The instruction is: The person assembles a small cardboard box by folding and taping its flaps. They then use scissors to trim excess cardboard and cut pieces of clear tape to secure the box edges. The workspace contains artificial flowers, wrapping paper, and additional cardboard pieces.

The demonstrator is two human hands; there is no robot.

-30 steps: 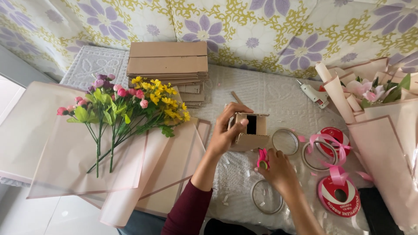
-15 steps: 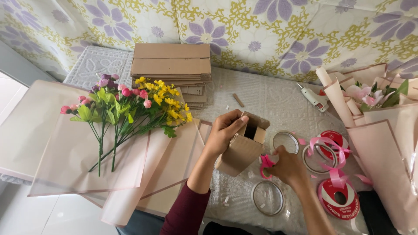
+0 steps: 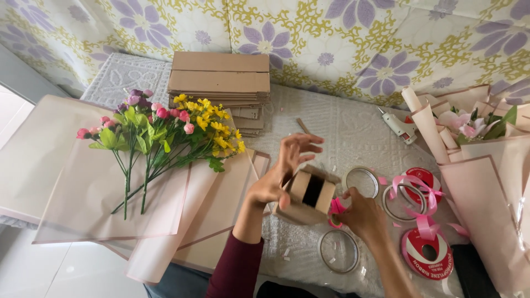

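A small brown cardboard box [image 3: 309, 194] with a dark opening is held tilted above the table. My left hand [image 3: 280, 172] grips its left side, fingers spread over the top. My right hand [image 3: 361, 215] presses a pink ribbon bow [image 3: 335, 208] against the box's right side. Both hands are at the middle of the table, close together.
Artificial pink, purple and yellow flowers [image 3: 165, 129] lie on pale pink wrapping sheets [image 3: 72, 182] at the left. A stack of flat cardboard [image 3: 220, 83] sits at the back. Ribbon spools [image 3: 425, 253], tape rings [image 3: 338, 251], a glue gun [image 3: 398, 127] and wrapped bouquets [image 3: 486, 165] fill the right.
The box has been tilted and turned between my hands, its opening now facing up towards me. My left fingers have spread over its top; the bow stays at its right side.
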